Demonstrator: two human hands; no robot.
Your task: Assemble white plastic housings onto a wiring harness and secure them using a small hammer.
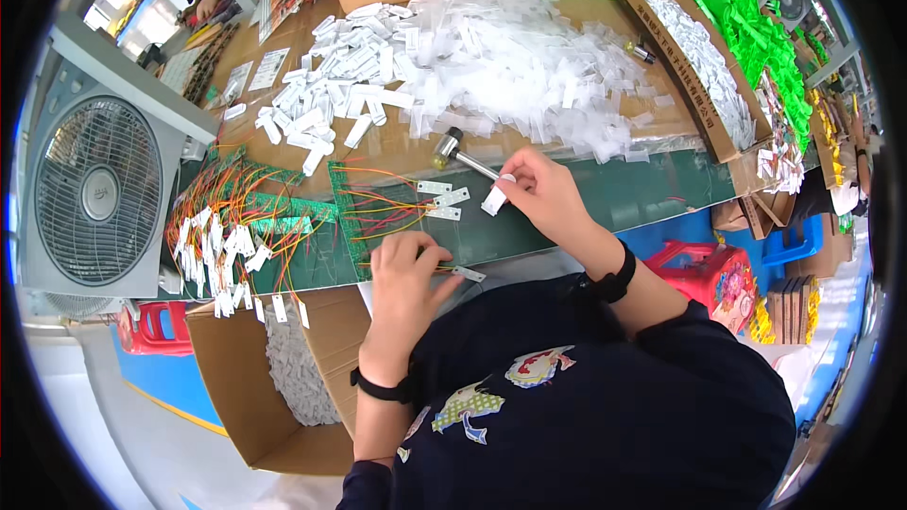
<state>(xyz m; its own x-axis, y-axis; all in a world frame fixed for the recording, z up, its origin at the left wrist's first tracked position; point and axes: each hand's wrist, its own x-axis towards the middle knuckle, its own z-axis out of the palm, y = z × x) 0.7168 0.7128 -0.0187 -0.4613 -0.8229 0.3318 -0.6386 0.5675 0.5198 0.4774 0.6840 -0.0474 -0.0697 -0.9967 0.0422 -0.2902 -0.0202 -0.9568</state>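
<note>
- On the green tabletop [605,198], near its front edge: left hand [406,269] laid flat, fingers [416,247] spread loosely and pressing down on a bunch of thin orange and yellow wires [383,203]; nothing gripped, only held down.
- Just right of that hand, touching the wire end: small white tag [469,274], long axis running left to right, tilted slightly downward toward the right.
- Higher and to the right: right hand [543,191] raised just above the tabletop, thumb and forefinger pinched shut on another small white tag [494,200], long axis slanting from upper right down to lower left, free end pointing toward the wires.
- Between the two hands: three more white tags [444,198] at the wire tips, each lying roughly left to right, stacked one below another.
- Under the wires: green strip [348,217] running near to far, wires fanning out rightward from it.
- Just beyond the right hand: small hammer [456,155], head to the left, handle pointing right and toward the hand.
- Farther back on brown cardboard: wide heap of white tags and clear sleeves [491,66].
- Left of the left hand: tangle of wired tags [227,236] already fitted, beside a white fan [94,194].
- Below the tabletop edge, at the left knee: open cardboard box [236,387] holding white pieces.
- Black bands on both wrists.
</note>
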